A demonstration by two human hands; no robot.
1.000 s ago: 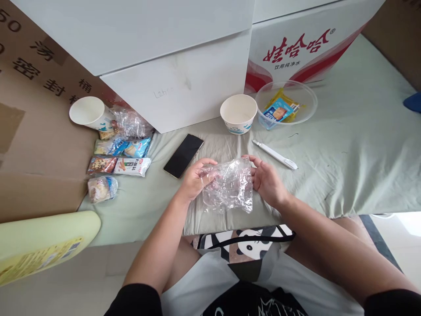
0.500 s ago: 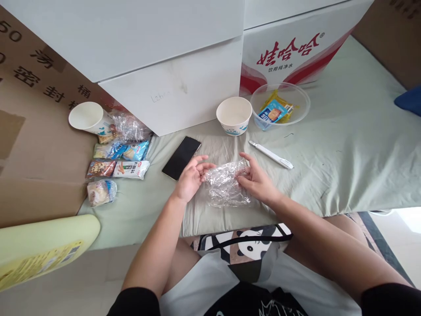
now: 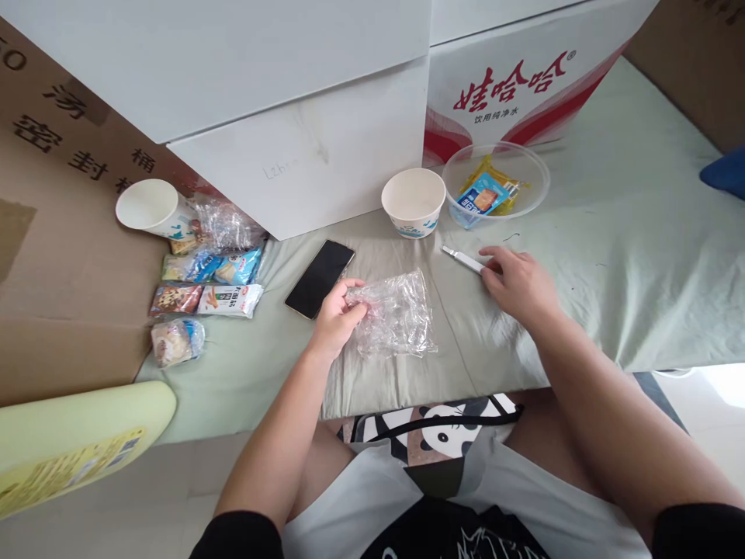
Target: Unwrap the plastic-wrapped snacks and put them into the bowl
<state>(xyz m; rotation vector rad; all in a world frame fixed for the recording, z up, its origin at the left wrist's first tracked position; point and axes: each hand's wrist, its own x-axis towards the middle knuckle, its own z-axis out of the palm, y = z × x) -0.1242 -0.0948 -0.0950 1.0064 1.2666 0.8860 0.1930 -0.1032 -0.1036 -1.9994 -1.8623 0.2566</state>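
Observation:
A crinkled clear plastic bag [image 3: 399,318] lies flat on the green cloth in front of me. My left hand [image 3: 341,314] pinches its left edge between thumb and fingers. To the right, my right hand [image 3: 518,283] is closed over the handle of a slim white utility knife [image 3: 464,258], which rests on the cloth with its silvery tip pointing up and left. The hand hides the knife's rear end. Just beyond my left fingers lies a black phone [image 3: 320,278].
A white paper bowl [image 3: 413,203] and a clear plastic bowl [image 3: 538,194] holding snack packets stand behind, against white boxes [image 3: 349,163]. Several wrapped snacks [image 3: 230,300] and a tipped paper cup [image 3: 148,206] lie at left. A yellow-green rounded object [image 3: 87,435] sits front left.
My right hand has let go of the plastic bag and moved right onto the utility knife. My left hand has closed on the bag's left edge.

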